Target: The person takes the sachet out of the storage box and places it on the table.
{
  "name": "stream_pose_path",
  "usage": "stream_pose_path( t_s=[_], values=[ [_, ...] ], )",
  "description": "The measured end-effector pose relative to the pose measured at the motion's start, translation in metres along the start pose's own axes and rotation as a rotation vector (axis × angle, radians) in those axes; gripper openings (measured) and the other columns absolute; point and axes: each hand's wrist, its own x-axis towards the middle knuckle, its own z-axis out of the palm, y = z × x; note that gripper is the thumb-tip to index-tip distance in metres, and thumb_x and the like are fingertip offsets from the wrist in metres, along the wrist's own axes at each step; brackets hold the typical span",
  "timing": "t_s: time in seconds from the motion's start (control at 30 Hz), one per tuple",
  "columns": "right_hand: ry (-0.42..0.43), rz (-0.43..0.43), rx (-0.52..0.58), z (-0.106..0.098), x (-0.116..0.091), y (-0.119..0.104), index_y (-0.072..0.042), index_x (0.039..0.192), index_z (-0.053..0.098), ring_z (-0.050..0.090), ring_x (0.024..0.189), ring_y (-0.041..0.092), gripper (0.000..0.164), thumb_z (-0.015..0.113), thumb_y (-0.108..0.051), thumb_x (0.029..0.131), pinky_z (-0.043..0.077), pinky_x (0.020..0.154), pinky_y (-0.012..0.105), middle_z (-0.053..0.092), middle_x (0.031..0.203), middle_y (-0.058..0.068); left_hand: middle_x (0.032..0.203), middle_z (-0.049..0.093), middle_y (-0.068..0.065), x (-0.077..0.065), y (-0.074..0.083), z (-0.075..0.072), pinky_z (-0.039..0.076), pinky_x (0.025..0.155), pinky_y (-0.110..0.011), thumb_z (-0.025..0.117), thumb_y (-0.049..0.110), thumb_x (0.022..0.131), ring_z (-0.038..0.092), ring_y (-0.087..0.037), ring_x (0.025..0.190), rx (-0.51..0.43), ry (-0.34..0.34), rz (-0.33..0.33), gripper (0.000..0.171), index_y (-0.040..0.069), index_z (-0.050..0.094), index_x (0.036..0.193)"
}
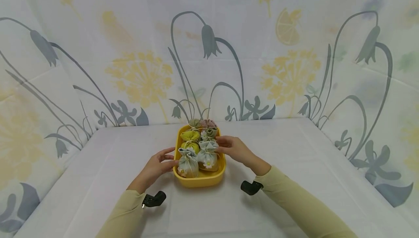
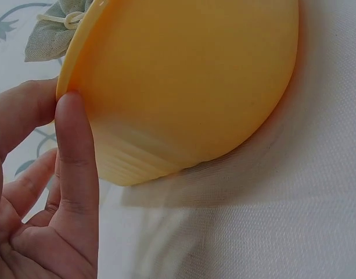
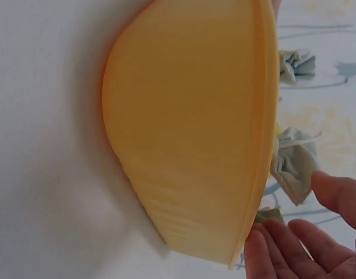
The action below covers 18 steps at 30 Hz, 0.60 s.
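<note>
The yellow tub [image 1: 200, 182] is on the white table [image 1: 209, 216], with small cloth bags [image 1: 188, 163] standing inside. Its wall looks smooth and stiff, perhaps a little slippery; the bags seem soft and light. I judge the projecting rim [image 3: 268, 87], taken from both sides, to be the safest hold. The left hand [image 1: 155, 167] pinches this rim. The right hand [image 1: 239, 149] touches the opposite rim with fingers; whether it grips, I cannot tell.
</note>
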Motion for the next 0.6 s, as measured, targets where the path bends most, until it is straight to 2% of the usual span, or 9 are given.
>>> stream_pose_path(
  t_s=[0.4,0.6],
  values=[
    [-0.14,0.037,0.11,0.001,0.013,0.001,-0.006,0.128,0.056,0.05,0.117,0.025,0.044,0.066,-0.017,0.087,0.041,0.097,0.041,0.056,0.126,0.009,0.117,0.05,-0.015,-0.001,0.002,0.001,0.051,0.082,-0.032,0.072,0.019,0.082,0.057,-0.02,0.094,0.012,0.007,-0.016,0.065,0.012,0.043,0.139],
    [-0.137,0.071,0.127,0.005,0.017,-0.004,-0.002,0.123,0.06,0.057,0.106,0.021,0.036,0.063,-0.015,0.089,0.046,0.092,0.037,0.061,0.116,0.009,0.117,0.05,-0.014,0.0,0.002,0.001,0.051,0.083,-0.032,0.072,0.02,0.082,0.057,-0.02,0.094,0.016,0.013,-0.022,0.064,0.012,0.043,0.139]
  ],
)
